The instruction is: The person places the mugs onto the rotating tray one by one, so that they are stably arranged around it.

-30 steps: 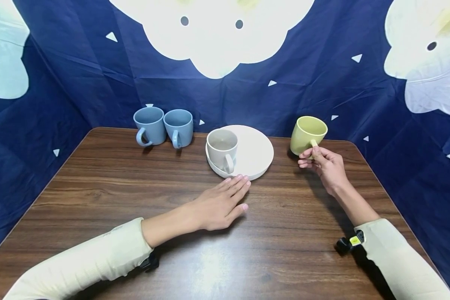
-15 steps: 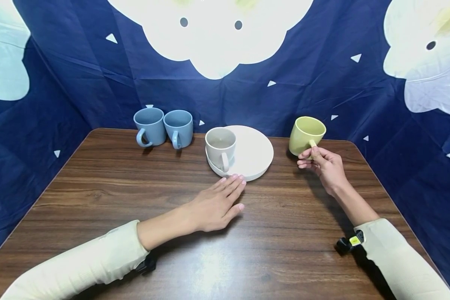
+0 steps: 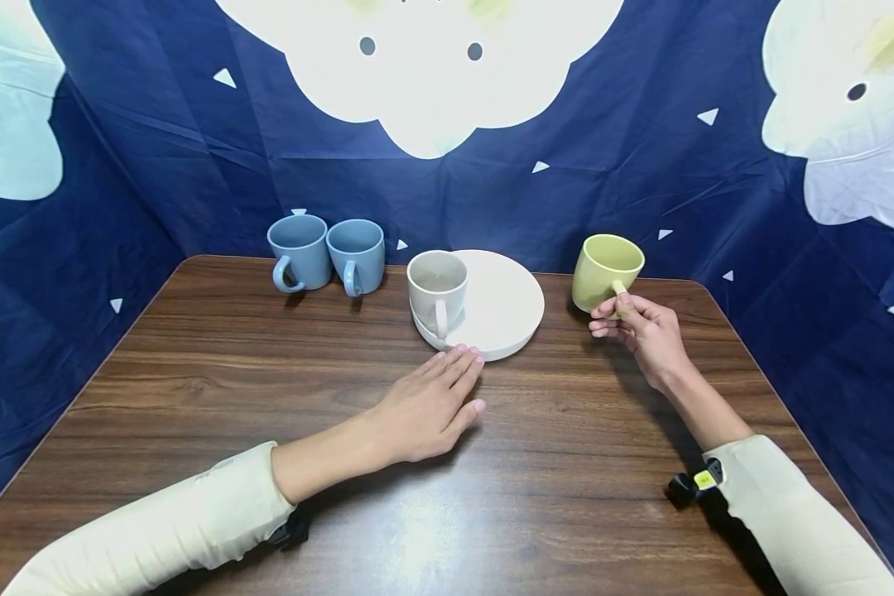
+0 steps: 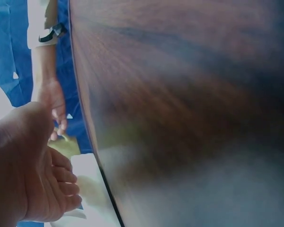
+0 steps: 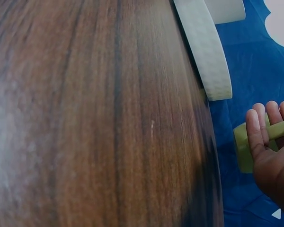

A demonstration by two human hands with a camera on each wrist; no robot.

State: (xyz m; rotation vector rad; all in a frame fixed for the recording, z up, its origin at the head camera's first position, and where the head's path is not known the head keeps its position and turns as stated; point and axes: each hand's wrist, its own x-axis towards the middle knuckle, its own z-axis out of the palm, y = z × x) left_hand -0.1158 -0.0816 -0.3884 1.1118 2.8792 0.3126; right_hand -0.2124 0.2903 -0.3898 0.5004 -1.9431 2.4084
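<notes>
A yellow-green mug [image 3: 603,277] stands at the back right, and my right hand [image 3: 644,335] pinches its handle between thumb and fingers. The right wrist view also has the green mug [image 5: 244,151] behind the fingers. At the middle back, a round white tray with a raised rim [image 3: 502,351] carries a grey mug [image 3: 434,290] on its left side, handle toward me. My left hand [image 3: 425,406] lies palm down with straight fingers, fingertips right at the tray's front rim. In the left wrist view those fingers [image 4: 64,175] show beside the white tray [image 4: 92,189].
Two blue mugs, a left one [image 3: 301,252] and a right one [image 3: 356,255], stand side by side at the back left, handles toward me. The brown wooden table [image 3: 492,497] ends at a blue curtain [image 3: 343,182] with white cloud shapes.
The grey mug has shifted slightly left on the tray, its handle turning more toward me. My left hand has drifted a little left; my right hand and the green mug have edged left.
</notes>
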